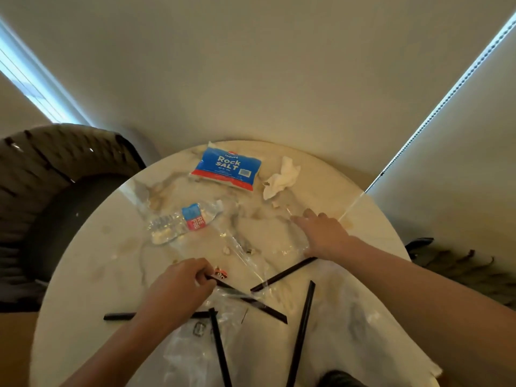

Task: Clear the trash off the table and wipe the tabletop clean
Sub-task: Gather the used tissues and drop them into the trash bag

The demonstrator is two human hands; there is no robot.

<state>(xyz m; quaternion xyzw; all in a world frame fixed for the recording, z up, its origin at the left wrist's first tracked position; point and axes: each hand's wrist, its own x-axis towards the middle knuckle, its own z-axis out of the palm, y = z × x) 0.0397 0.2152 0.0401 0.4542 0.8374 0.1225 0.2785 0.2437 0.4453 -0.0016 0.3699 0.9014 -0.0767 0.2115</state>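
Pinching a black straw [248, 298] to lift it, the left hand [178, 286] works while the right hand [321, 233], fingers spread, reaches toward crumbs [275, 203] just ahead.

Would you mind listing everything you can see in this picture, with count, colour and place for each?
table: one, round, pale marbled top, fills the lower middle
rock salt bag: one, blue with a red band, far side of the table
crumpled tissue: one, white, right of the salt bag
plastic bottle: one, clear with blue and red label, lying on its side, left of centre
black straws: at least five, scattered across the near half
clear plastic wrap: loose sheets, near half, under the straws
small crumbs: a few, pale, mid-table
chair: one, dark woven, left of the table
blind cord: one, beaded, right wall
left hand: pinching the end of a straw
right hand: open, palm down, fingers reaching toward the tissue
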